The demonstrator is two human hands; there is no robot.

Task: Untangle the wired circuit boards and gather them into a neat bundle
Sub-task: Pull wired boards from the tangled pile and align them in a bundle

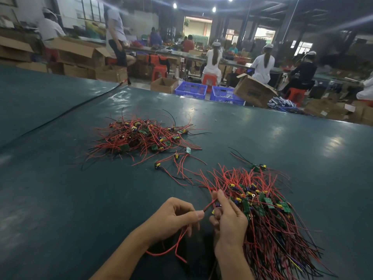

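Left hand [175, 215] pinches a red wire [210, 205]; right hand [230, 219] curls round what appears to be its circuit board [218, 204], just beside the gathered bundle [268, 219]. Draw the wire taut, parallel to the bundle's leads, before adding it. Tangled pile [141, 138] lies well apart.

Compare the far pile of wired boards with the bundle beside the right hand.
The far pile is tangled, wires pointing every way; the near bundle has wires lying roughly parallel, boards clustered together. The far pile lies untouched; the near bundle is beside the right hand. Both hold green boards on red and black wires.
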